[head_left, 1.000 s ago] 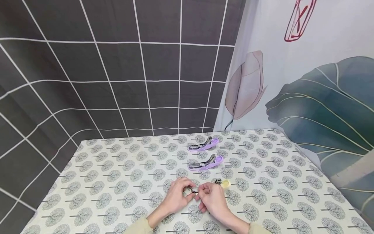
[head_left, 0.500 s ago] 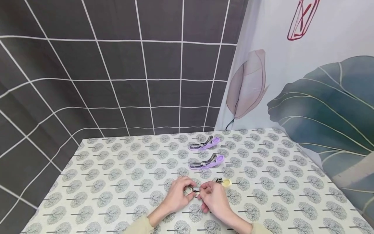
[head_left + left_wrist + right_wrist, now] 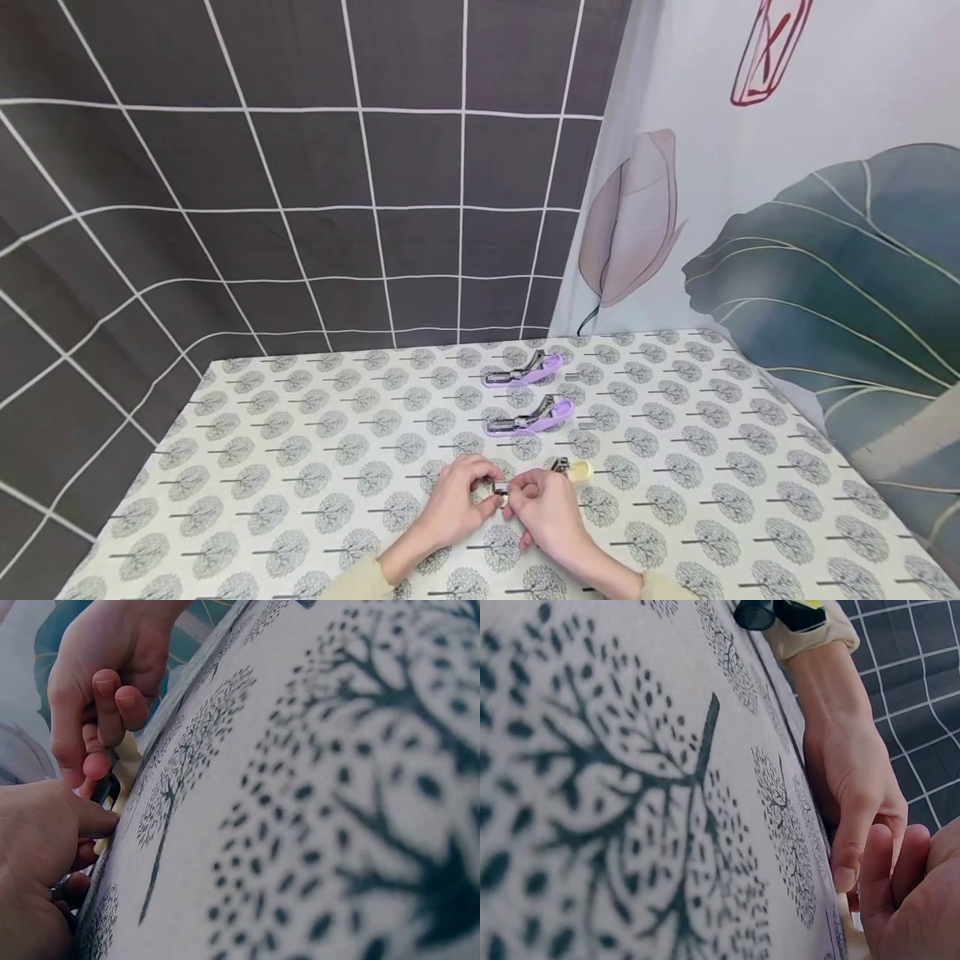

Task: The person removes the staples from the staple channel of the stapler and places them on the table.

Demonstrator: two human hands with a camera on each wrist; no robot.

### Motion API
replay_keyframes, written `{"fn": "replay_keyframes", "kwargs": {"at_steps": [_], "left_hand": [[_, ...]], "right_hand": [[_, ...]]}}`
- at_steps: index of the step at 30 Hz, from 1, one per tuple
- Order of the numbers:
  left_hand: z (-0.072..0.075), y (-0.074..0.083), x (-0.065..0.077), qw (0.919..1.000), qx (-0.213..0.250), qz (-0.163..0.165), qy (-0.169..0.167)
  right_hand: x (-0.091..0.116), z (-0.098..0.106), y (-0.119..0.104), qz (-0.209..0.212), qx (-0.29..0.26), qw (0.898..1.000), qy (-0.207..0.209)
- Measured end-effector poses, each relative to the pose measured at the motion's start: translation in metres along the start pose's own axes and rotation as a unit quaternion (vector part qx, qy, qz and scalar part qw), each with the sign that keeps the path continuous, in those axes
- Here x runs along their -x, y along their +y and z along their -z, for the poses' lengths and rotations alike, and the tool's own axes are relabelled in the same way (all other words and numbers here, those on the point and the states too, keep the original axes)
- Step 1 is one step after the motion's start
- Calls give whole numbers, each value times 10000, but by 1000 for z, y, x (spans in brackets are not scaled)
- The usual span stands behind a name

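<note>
A pale yellow stapler (image 3: 580, 472) lies on the cloth, its top raised, partly hidden by both hands. My left hand (image 3: 459, 496) grips its front end between thumb and fingers, around the metal magazine (image 3: 500, 491). Over that magazine my right hand (image 3: 546, 510) brings thumb and forefinger together, pinching what looks like a small strip of staples, mostly covered by the fingertips. In the left wrist view, yellow plastic (image 3: 100, 845) shows below the left thumb. The right wrist view has the left thumb low beside the stapler's yellow edge (image 3: 846, 919).
Two purple staplers (image 3: 522, 370) (image 3: 529, 417) lie opened behind the hands, each with a small strip of staples (image 3: 573, 377) (image 3: 587, 425) to its right. The tree-print cloth (image 3: 300, 500) covers the table, with a dark grid curtain (image 3: 405, 242) and a floral curtain (image 3: 645, 233) behind.
Half a second ago a silvery bar showed at the magazine; now a darker slot shows there, and the right fingertips sit slightly closer to the left hand. The left hand keeps its hold.
</note>
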State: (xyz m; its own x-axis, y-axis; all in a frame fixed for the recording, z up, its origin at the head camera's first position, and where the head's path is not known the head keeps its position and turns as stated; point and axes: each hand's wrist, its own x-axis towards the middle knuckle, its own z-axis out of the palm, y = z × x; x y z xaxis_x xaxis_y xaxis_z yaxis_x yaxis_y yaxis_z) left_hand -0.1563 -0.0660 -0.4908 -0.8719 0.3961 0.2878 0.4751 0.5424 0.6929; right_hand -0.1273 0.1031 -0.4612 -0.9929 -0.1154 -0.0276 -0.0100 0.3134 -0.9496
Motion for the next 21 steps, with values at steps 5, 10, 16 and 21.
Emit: {"fn": "replay_keyframes", "kwargs": {"at_steps": [5, 10, 16, 21], "left_hand": [[0, 1, 1, 10000, 10, -77, 25], [0, 1, 0, 10000, 2, 4, -27], [0, 0, 0, 10000, 9, 18, -36], [0, -1, 0, 9999, -10, 92, -79]], "right_hand": [[0, -2, 1, -48, -42, 10000, 47], [-3, -2, -1, 51, 59, 10000, 53], [-6, -4, 1, 205, 239, 9995, -32], [-6, -3, 3, 362, 355, 9987, -84]]}}
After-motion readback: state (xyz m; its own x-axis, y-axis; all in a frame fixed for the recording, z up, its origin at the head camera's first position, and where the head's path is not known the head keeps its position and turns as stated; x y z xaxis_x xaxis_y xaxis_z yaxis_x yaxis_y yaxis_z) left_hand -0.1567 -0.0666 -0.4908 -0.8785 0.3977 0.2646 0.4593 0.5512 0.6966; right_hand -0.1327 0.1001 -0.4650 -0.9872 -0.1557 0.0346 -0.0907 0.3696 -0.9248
